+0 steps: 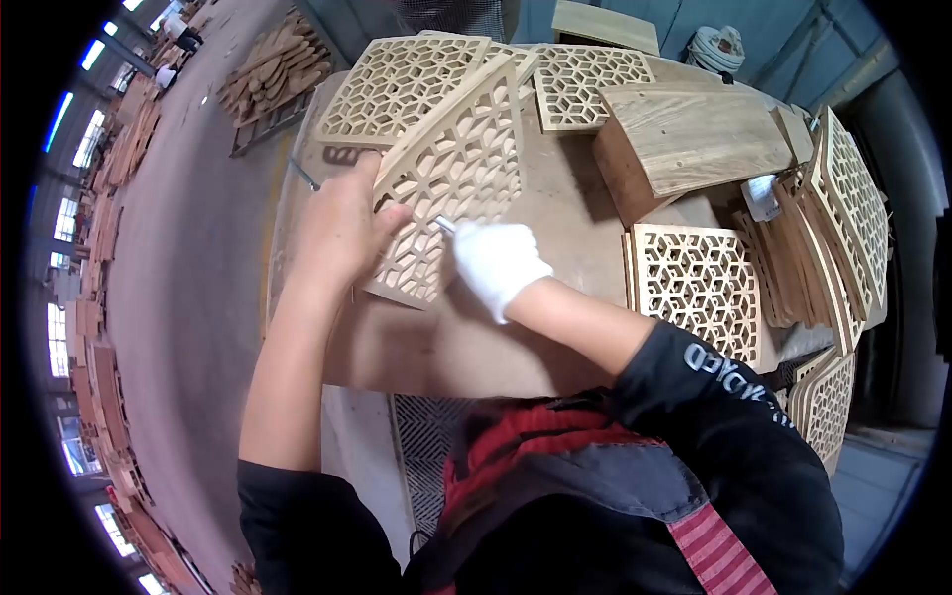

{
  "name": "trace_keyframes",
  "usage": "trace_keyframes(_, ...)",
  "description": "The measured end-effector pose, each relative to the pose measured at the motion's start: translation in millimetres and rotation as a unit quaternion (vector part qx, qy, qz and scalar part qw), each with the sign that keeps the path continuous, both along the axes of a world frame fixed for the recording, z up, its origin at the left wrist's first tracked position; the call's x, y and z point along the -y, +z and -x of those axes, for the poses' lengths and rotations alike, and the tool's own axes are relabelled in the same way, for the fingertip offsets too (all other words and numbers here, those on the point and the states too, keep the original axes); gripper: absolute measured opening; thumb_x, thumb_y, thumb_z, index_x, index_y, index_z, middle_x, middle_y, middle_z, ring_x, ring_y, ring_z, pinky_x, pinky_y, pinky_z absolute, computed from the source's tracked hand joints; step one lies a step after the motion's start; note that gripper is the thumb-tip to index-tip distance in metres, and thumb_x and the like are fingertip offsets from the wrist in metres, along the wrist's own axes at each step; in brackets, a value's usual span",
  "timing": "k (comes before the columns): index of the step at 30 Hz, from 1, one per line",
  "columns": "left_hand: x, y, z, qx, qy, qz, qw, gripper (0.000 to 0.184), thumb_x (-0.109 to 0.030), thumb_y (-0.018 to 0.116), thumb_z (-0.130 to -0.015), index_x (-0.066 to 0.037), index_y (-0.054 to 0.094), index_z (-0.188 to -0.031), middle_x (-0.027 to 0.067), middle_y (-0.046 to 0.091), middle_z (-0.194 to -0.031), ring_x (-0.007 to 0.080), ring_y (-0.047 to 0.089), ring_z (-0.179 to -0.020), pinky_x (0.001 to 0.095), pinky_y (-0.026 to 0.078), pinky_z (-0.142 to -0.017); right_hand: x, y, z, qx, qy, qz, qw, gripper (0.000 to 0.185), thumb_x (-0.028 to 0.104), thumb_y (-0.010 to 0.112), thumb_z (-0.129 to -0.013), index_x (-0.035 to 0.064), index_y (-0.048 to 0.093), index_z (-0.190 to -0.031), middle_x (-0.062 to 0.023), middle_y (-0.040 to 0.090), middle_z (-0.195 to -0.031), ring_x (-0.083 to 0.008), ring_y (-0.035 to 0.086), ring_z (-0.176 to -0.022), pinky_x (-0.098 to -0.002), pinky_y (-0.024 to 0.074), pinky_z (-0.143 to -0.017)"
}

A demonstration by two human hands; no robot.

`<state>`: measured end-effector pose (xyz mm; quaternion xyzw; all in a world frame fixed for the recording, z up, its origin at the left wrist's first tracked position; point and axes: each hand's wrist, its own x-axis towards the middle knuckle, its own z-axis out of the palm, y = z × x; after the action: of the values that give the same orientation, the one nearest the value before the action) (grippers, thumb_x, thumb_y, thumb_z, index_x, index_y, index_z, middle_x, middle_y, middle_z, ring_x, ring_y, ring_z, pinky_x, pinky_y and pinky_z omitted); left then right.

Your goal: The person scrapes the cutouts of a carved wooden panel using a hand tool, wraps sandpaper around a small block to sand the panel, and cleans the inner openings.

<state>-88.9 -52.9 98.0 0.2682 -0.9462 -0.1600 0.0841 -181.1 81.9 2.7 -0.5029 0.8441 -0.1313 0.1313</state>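
A wooden lattice panel (pixel 466 164) with cut-out openings stands tilted on the brown worktable (pixel 565 213). My bare left hand (pixel 352 218) grips its left edge, the thumb over the lattice face. My right hand (pixel 496 263), in a white glove, is closed around a small metal tool (pixel 443 224). The tool's tip is at the panel's face, near its openings. Most of the tool is hidden in the glove. Near my left wrist, a thin metal rod (pixel 304 176) sticks out at the table's left edge; what it belongs to is unclear.
More lattice panels (pixel 397 84) lie at the back of the table. A wooden box (pixel 709 134) stands at the back right. Another lattice panel (pixel 699 288) lies below it, beside stacked panels (pixel 853 213). Wood pieces (pixel 278 74) are piled beyond the left edge. A person (pixel 178 32) is far off.
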Motion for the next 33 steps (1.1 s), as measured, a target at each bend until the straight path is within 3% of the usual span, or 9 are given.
trace_keyframes(13, -9.1, 1.4, 0.1, 0.005, 0.015, -0.025, 1.000, 0.038, -0.011, 0.076, -0.079, -0.001, 0.057, -0.109, 0.0149, 0.063, -0.068, 0.0256, 0.062, -0.059, 0.0372, 0.048, -0.063, -5.4, 5.7, -3.0, -0.022, 0.023, -0.009, 0.999, 0.018, 0.008, 0.058, -0.084, 0.0021, 0.068, -0.097, -0.0137, 0.071, -0.086, -0.0306, 0.071, -0.079, -0.0428, 0.0562, -0.064)
trace_keyframes(17, -9.4, 1.4, 3.6, 0.002, 0.013, -0.028, 1.000, 0.037, -0.010, 0.076, -0.078, -0.001, 0.057, -0.109, 0.0154, 0.063, -0.068, 0.0257, 0.061, -0.058, 0.0373, 0.048, -0.063, 10.7, 21.0, 2.6, -0.040, 0.096, -0.012, 0.995, 0.025, 0.004, 0.074, -0.067, -0.0001, 0.064, -0.090, -0.0160, 0.070, -0.084, -0.0303, 0.071, -0.077, -0.0398, 0.0566, -0.064)
trace_keyframes(20, -9.7, 1.7, 0.8, 0.008, 0.006, -0.005, 1.000, 0.038, -0.010, 0.076, -0.078, -0.001, 0.057, -0.110, 0.0160, 0.063, -0.069, 0.0270, 0.062, -0.060, 0.0381, 0.048, -0.063, -14.9, 14.5, -2.4, -0.038, 0.040, 0.008, 0.998, 0.016, 0.009, 0.068, -0.075, 0.0017, 0.063, -0.089, -0.0168, 0.070, -0.080, -0.0318, 0.071, -0.075, -0.0419, 0.0561, -0.062)
trace_keyframes(22, -9.6, 1.0, 1.0, 0.020, 0.007, 0.012, 1.000, 0.040, -0.010, 0.077, -0.078, -0.001, 0.056, -0.111, 0.0170, 0.064, -0.072, 0.0308, 0.063, -0.066, 0.0397, 0.049, -0.065, -40.3, -7.2, -0.3, -0.041, 0.014, 0.000, 0.999, 0.021, 0.017, 0.048, -0.091, 0.0020, 0.063, -0.088, -0.0181, 0.069, -0.075, -0.0322, 0.071, -0.073, -0.0443, 0.0553, -0.061)
trace_keyframes(25, -4.4, 0.0, 1.1, 0.006, 0.017, -0.041, 0.999, 0.041, -0.014, 0.077, -0.077, -0.002, 0.057, -0.111, 0.0166, 0.065, -0.074, 0.0317, 0.064, -0.068, 0.0400, 0.049, -0.067, -86.1, -35.1, 11.6, -0.027, 0.044, -0.083, 0.995, 0.022, 0.015, 0.051, -0.089, 0.0020, 0.068, -0.090, -0.0190, 0.070, -0.081, -0.0347, 0.070, -0.074, -0.0447, 0.0553, -0.066)
trace_keyframes(27, -5.8, 0.8, 1.5, -0.004, 0.011, 0.018, 1.000, 0.043, -0.017, 0.078, -0.077, -0.003, 0.058, -0.112, 0.0154, 0.065, -0.073, 0.0287, 0.065, -0.066, 0.0379, 0.050, -0.066, -98.6, -33.4, 15.2, 0.034, 0.051, -0.133, 0.989, 0.041, 0.017, 0.051, -0.090, 0.0091, 0.058, -0.130, -0.0155, 0.070, -0.090, -0.0329, 0.069, -0.080, -0.0440, 0.0546, -0.067)
trace_keyframes(31, -9.6, 5.3, -4.2, -0.035, 0.008, 0.027, 0.999, 0.045, -0.020, 0.079, -0.076, -0.005, 0.058, -0.113, 0.0113, 0.066, -0.072, 0.0197, 0.067, -0.067, 0.0322, 0.051, -0.066, -106.8, -13.6, 4.7, 0.141, -0.041, -0.071, 0.987, 0.029, 0.026, 0.048, -0.093, 0.0052, 0.067, -0.098, -0.0203, 0.069, -0.087, -0.0395, 0.066, -0.082, -0.0484, 0.0519, -0.074)
trace_keyframes(32, -14.8, 14.4, -8.4, -0.034, 0.074, -0.172, 0.982, 0.043, -0.019, 0.078, -0.077, -0.003, 0.059, -0.112, 0.0082, 0.068, -0.080, 0.0144, 0.067, -0.074, 0.0291, 0.053, -0.069, -110.7, -12.3, 1.4, 0.159, -0.056, -0.051, 0.984, 0.032, 0.029, 0.047, -0.094, 0.0046, 0.067, -0.092, -0.0211, 0.068, -0.086, -0.0407, 0.065, -0.082, -0.0491, 0.0512, -0.075)
trace_keyframes(33, -9.9, 5.4, -17.0, -0.071, 0.056, -0.176, 0.980, 0.042, -0.019, 0.078, -0.078, -0.002, 0.059, -0.111, 0.0081, 0.068, -0.084, 0.0143, 0.067, -0.076, 0.0292, 0.053, -0.070, -113.4, -12.6, -1.4, 0.177, -0.072, -0.031, 0.981, 0.036, 0.031, 0.045, -0.095, 0.0041, 0.067, -0.086, -0.0219, 0.068, -0.086, -0.0419, 0.065, -0.082, -0.0497, 0.0505, -0.077)
